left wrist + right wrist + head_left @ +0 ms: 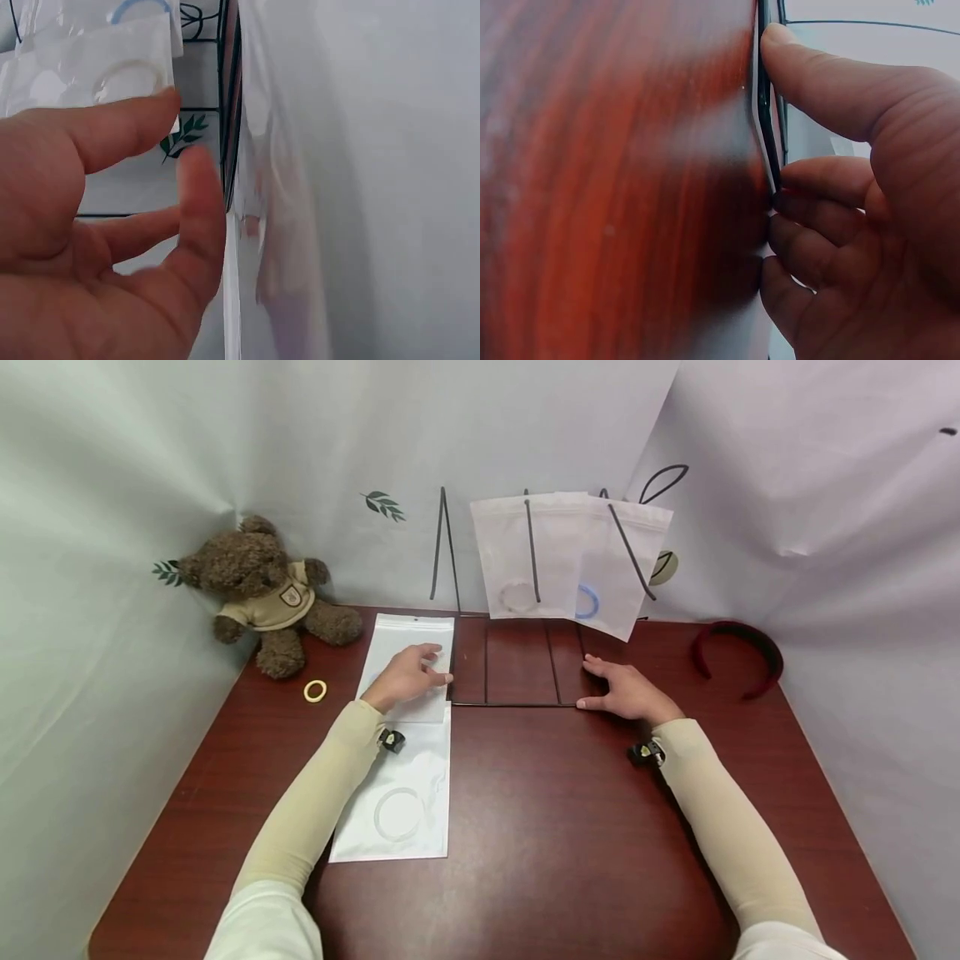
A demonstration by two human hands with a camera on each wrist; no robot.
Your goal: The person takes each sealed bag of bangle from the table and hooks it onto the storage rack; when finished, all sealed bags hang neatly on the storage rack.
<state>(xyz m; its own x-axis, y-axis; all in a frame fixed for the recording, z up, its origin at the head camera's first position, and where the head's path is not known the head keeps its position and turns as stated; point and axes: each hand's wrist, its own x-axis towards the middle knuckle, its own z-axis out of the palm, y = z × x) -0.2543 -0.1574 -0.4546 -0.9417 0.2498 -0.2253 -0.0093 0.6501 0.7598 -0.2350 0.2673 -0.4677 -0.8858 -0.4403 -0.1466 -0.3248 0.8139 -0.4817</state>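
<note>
A black wire rack (517,705) lies at the back middle of the table, its upright prongs holding two white zip pouches (502,547). A pale ring shows in one pouch and a blue ring (588,601) in the other. My left hand (408,675) is over flat white pouches (427,760) left of the rack, thumb and fingers apart with nothing between them. Its thumb is near the rack's left edge. At the rack's right front corner rests my right hand (626,689). Its thumb (802,67) and index finger touch the wire, spread apart, and the other fingertips meet the table.
A brown teddy bear (262,585) in a beige shirt sits at the back left. In front of it lies a small yellow ring (315,691). A dark red headband (738,631) is at the back right. White cloth (322,435) hangs behind the table (555,827).
</note>
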